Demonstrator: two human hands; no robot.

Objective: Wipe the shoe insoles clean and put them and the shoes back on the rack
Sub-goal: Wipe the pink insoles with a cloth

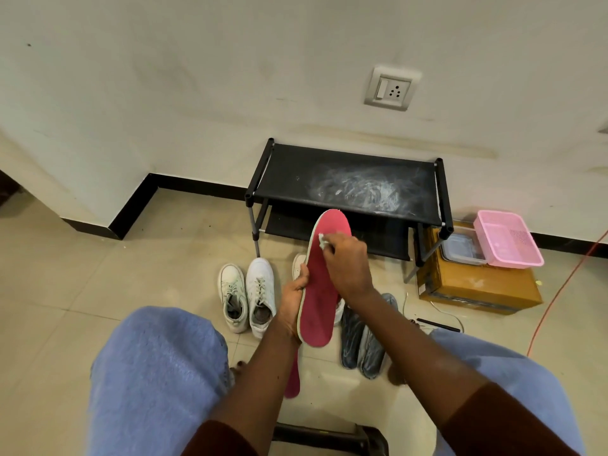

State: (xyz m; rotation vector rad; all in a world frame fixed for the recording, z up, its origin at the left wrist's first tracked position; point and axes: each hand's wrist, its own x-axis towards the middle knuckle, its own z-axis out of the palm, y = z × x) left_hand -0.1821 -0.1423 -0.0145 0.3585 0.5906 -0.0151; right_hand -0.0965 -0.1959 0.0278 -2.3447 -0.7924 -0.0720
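Observation:
My left hand [294, 301] grips a pink insole [320, 291] by its left edge and holds it upright in front of me. My right hand [347, 261] pinches a small white wipe [322, 241] and presses it on the upper part of the insole. A second pink insole [292, 380] lies on the floor under my left arm. Two dark grey insoles [360, 340] lie on the floor to the right. A pair of white sneakers [246, 294] stands on the tiles to the left. The black two-shelf rack [345, 182] stands against the wall, its top dusted white.
Another white shoe [298, 263] peeks out behind the held insole. A cardboard box [477, 287] right of the rack carries a pink basket [506, 238] and a clear container [460, 248]. An orange cable [566, 281] runs along the floor at right. My knees in blue trousers fill the foreground.

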